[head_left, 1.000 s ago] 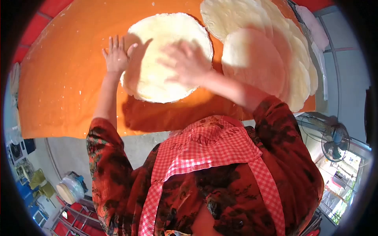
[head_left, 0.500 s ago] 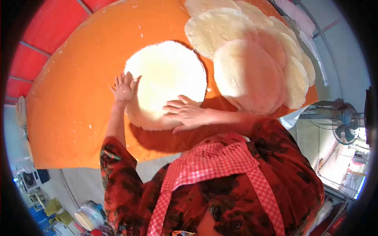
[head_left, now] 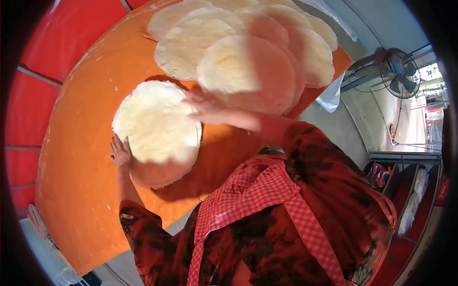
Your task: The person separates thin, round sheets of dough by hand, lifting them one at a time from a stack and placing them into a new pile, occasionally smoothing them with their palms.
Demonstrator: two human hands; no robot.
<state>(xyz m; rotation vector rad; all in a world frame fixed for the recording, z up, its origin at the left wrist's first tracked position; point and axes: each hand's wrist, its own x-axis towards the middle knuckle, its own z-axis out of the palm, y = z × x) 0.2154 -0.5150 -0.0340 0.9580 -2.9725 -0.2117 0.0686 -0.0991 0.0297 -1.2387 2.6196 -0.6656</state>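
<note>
A stack of thin, pale round dough sheets [head_left: 157, 112] lies on the orange cloth, its lower edge in shadow. My left hand [head_left: 120, 150] rests at its left rim, fingers spread, with the fingertips on the edge. Over the right rim is my right hand [head_left: 207, 108], blurred by motion, its fingers stretched out toward the left. Just beyond that hand, more round dough sheets [head_left: 229, 66] overlap one another in a spread pile, partly shaded.
The orange cloth [head_left: 81, 190] covers a curved-edged table and carries small white flakes. Red panels [head_left: 36, 109] border its left side. A fan [head_left: 400, 74] stands at the right, and dark shelving [head_left: 400, 195] with bundles sits below it.
The view has swung right, so the table and sheets appear farther left. My right hand has moved from the stack's lower part up to its right rim; my left stays at the left rim.
</note>
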